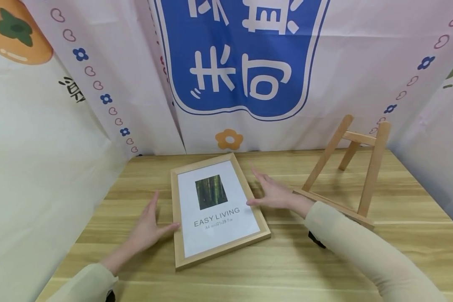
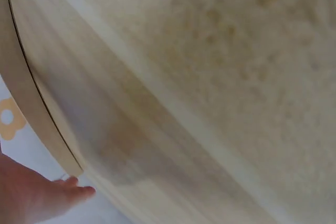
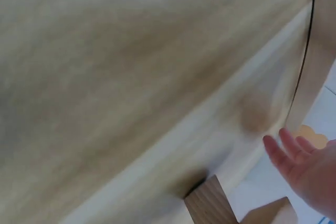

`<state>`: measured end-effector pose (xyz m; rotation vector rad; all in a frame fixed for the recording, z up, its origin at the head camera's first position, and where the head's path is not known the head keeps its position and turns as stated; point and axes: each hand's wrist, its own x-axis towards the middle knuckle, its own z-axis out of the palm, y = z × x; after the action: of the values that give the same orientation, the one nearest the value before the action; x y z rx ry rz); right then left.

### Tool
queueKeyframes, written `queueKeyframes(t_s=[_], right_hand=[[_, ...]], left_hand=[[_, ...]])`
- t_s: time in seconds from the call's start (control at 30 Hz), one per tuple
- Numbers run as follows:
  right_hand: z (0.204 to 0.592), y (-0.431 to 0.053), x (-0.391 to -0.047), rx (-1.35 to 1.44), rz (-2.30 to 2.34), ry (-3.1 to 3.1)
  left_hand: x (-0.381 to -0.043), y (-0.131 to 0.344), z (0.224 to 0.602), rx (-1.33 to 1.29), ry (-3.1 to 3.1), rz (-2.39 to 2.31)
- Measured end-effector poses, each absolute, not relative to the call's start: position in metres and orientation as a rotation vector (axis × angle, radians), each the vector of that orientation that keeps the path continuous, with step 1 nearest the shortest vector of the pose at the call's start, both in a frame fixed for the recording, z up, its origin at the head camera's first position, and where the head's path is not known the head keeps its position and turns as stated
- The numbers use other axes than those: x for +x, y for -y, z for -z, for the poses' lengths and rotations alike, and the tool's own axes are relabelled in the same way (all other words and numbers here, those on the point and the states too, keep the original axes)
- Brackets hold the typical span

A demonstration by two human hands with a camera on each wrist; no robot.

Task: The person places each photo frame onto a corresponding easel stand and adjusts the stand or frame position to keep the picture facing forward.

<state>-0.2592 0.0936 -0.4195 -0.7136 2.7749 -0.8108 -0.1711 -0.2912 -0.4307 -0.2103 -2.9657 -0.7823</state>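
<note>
Picture frame (image 1: 219,214) lies left of centre near back edge of desk (image 1: 287,268), flanked by left hand (image 1: 147,230) and right hand (image 1: 274,194), fingers extended, gripping nothing, thumbs at its sides probably to steady it, while easel (image 1: 373,172), near back right corner, braces on rear leg.

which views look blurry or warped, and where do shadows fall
Head view: sharpest, large lettering on the picture frame legible, its smallest part mushy; left wrist view: tabletop blurred, soft shadow across it, picture frame edge bowed; right wrist view: tabletop blurred too, dark shadow beside the easel.
</note>
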Motion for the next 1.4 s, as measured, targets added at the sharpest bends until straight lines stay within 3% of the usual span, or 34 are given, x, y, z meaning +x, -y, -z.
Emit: queueKeyframes(t_s=[0.23,0.7,1.4], right_hand=[[0.426,-0.091,-0.263,-0.718,0.932,-2.702],[0.432,-0.085,-0.275,-0.822,1.088,-2.532],[0.433,-0.080,-0.271,-0.730,1.216,-2.453]], left_hand=[[-0.175,0.294,0.440,-0.326,2.936,0.976],[-0.182,0.287,0.443,-0.278,2.954,1.128],[-0.179,0.269,0.433,-0.112,2.904,1.394]])
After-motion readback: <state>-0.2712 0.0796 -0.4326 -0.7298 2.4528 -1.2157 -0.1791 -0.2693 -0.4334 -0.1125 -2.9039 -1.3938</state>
